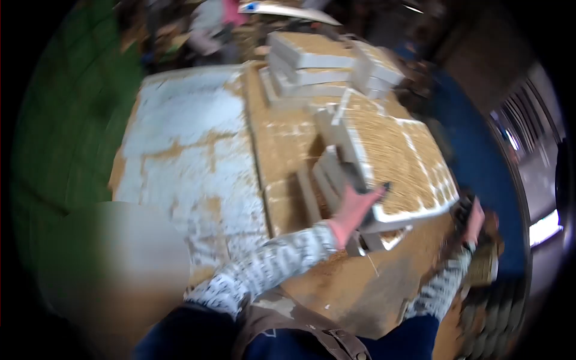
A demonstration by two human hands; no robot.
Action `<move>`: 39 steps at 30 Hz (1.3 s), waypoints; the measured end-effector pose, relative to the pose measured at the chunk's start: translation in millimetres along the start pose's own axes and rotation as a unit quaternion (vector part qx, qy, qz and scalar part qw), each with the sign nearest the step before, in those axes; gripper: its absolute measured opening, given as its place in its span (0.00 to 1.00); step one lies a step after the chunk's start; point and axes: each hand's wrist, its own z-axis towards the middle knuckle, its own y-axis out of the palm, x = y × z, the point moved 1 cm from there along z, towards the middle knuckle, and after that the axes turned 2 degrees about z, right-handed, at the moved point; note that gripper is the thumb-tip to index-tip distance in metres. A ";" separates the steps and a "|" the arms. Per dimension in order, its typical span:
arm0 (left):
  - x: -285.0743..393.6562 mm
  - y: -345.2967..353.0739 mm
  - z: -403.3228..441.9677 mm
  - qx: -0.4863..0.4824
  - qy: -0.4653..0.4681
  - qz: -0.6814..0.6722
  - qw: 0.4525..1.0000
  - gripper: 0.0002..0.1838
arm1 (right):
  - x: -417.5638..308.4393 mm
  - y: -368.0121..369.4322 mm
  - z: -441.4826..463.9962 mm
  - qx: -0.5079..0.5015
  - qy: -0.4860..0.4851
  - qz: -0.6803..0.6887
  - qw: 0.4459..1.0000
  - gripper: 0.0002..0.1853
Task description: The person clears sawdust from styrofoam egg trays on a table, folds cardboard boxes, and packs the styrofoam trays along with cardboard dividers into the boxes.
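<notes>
A white tray filled with fine tan strands or sticks, laid in sections, sits tilted in front of me. My left hand grips its near left corner, the thumb with a dark tip lying over the rim. At the near right corner is my right hand, its dark-covered fingers closed against the tray's edge; blur hides the exact contact. Beneath and left of this tray stand white panels or tray sides, partly hidden by my left hand.
Stacked white trays with tan contents stand at the back, beside another small stack. A pale, dust-smeared board lies to the left. Green floor is beyond it, and a blue strip runs along the right. Another person is at the far side.
</notes>
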 end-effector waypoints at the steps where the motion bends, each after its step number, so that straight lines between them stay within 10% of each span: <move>1: -3.7 14.2 -1.9 -0.010 0.088 0.045 0.995 0.42 | -20.8 17.8 -27.1 -0.019 -0.068 0.017 0.997 0.15; 3: -16.7 16.6 -7.5 -0.003 0.167 0.234 0.958 0.46 | -36.3 43.7 -82.8 -0.106 -0.180 -0.062 0.976 0.20; 4: 9.0 -5.5 -15.8 -0.122 0.058 0.304 0.943 0.44 | -44.8 57.0 -109.3 -0.145 -0.238 -0.092 0.956 0.24; 6: 15.8 -44.5 -18.7 -0.096 0.060 0.370 0.922 0.33 | -28.6 67.8 -120.9 -0.300 -0.102 0.210 0.925 0.23; 11: 17.2 -215.6 -86.3 0.038 -0.035 0.139 0.989 0.28 | -33.4 206.3 -231.3 -0.752 -0.241 0.010 0.614 0.20; 12: -4.2 -273.6 -104.7 0.140 0.094 0.337 0.926 0.29 | -2.6 239.6 -262.7 -0.740 -0.054 0.074 0.666 0.24; 14: -9.5 -376.9 -174.2 0.273 -0.018 0.578 0.769 0.35 | 45.4 315.1 -324.0 -0.639 0.185 0.093 0.741 0.26; 16: -16.0 -460.4 -246.3 0.410 -0.137 0.671 0.603 0.39 | 118.4 376.5 -342.1 -0.697 0.091 -0.032 0.710 0.25; 19: -31.1 -545.4 -349.2 0.412 -0.168 0.674 0.589 0.40 | 219.0 458.7 -344.4 -0.622 -0.012 -0.166 0.765 0.31; 20: -59.2 -559.6 -370.9 0.425 -0.090 0.685 0.585 0.40 | 293.6 487.1 -306.6 -0.514 -0.206 -0.354 0.754 0.37; 21: -65.4 -557.2 -394.2 0.388 -0.058 0.692 0.606 0.41 | 281.7 514.5 -336.3 -0.439 -0.140 -0.273 0.845 0.40; 22: -83.8 -553.2 -407.3 0.371 -0.093 0.706 0.597 0.39 | 276.3 536.0 -347.3 -0.369 -0.274 -0.437 0.774 0.41; 24: -95.4 -536.7 -429.7 0.418 -0.083 0.681 0.596 0.32 | 237.9 574.1 -441.1 -0.253 -0.135 -0.548 0.786 0.42; 28: -124.4 -504.6 -458.0 0.600 -0.073 0.531 0.595 0.28 | 258.0 649.4 -585.4 -0.504 -0.458 -0.310 0.663 0.35; 30: -151.0 -487.3 -466.4 0.698 -0.036 0.443 0.561 0.29 | 192.1 649.7 -688.7 -0.806 -0.171 -0.004 0.567 0.32; 32: -153.6 -461.3 -489.6 0.737 -0.059 0.308 0.599 0.30 | 166.6 692.4 -738.9 -0.810 -0.299 0.041 0.502 0.31; 35: -204.5 -420.4 -527.8 0.805 -0.070 0.103 0.580 0.30 | 145.2 760.6 -787.3 -0.835 -0.125 0.025 0.535 0.37; 39: -318.2 -368.2 -583.3 0.937 -0.036 -0.035 0.347 0.25 | 144.7 756.1 -826.5 -0.897 -0.128 -0.098 0.411 0.38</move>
